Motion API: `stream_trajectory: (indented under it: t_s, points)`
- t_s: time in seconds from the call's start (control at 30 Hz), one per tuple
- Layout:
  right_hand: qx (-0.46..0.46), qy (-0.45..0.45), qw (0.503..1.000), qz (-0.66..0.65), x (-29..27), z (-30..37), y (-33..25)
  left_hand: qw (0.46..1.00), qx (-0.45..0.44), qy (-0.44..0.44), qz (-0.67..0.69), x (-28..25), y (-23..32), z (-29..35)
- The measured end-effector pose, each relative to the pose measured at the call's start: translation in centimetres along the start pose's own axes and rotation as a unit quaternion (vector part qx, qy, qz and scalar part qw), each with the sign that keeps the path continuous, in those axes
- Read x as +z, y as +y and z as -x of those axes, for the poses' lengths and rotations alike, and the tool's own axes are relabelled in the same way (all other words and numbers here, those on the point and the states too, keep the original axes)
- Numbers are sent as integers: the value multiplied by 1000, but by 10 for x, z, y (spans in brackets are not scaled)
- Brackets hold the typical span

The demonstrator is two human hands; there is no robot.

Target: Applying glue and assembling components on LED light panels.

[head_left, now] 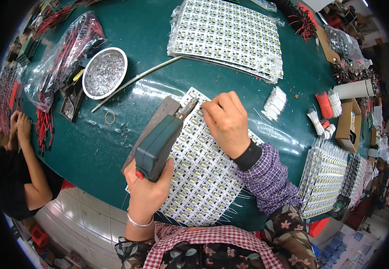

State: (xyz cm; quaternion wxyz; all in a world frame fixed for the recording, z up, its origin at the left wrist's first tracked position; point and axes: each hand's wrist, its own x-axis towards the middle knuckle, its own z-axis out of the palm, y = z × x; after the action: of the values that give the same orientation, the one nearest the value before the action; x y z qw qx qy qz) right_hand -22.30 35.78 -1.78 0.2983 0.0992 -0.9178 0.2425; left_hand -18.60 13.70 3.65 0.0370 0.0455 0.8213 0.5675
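Note:
My left hand (149, 193) is wrapped round the grip of a dark green soldering gun (157, 145). The gun's tip points away from me, at the far edge of a white panel of small circuit boards (199, 179) with yellow parts. Close to that tip, my right hand (226, 121) is closed in a pinch at the panel's far edge; whatever lies between its fingertips is hidden. A dark flat bar (152, 125) lies along the panel's left side, partly behind the gun. Thin white wires (232, 206) stick out from the panel's near right edge.
Stacked circuit panels (226, 33) lie at the back. A white bowl of scraps (105, 74), a thin stick (136, 83) and bagged red wires (69, 58) are to the left. White wires (275, 103) and wired panels (322, 179) are to the right. Another person's hands (20, 125) work at far left.

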Motion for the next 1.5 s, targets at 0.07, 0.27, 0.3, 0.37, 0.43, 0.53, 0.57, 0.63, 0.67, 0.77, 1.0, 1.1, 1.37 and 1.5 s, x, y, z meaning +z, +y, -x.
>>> stream_trajectory:
  t_s: [0.07,0.27,0.3,0.37,0.43,0.53,0.57,0.63,0.67,0.77,1.0,1.1,1.37,1.5]
  points:
    - [1,3,1000,-1,1,1,1,1000,-5,-4,-8,-1,3,0]
    - [-1,2,1000,-2,0,-2,-1,999,-23,17,43,-5,-1,8]
    - [-2,1,1000,0,0,-2,-1,998,-43,21,46,-5,1,9]
    - [-3,-1,1000,4,-1,-1,0,995,-82,31,51,-6,8,11]
    - [-1,1,1000,3,-1,-1,0,996,-69,27,47,-6,9,12]
    - [-2,1,1000,6,-2,-1,0,996,-64,28,58,-7,5,15]
    - [-3,0,1000,9,-3,-2,-1,995,-65,30,64,-7,3,15]
    - [-7,11,1000,11,-7,-2,-3,989,-96,42,106,-6,8,15]
    - [-9,17,1000,12,-8,-2,-3,985,-111,49,127,-6,10,15]
    - [-25,17,1000,0,-6,-1,-1,985,-112,45,123,-8,11,17]
    - [8,-19,1000,-12,-5,-1,-1,991,-94,29,86,-10,-1,21]
    - [16,-23,999,-21,-4,-1,-2,992,-91,28,87,-8,0,20]
    - [27,-18,998,-48,-1,-1,2,993,-85,17,76,-8,1,19]
    - [32,-23,998,-57,-1,-1,3,998,-33,24,55,-7,-2,16]
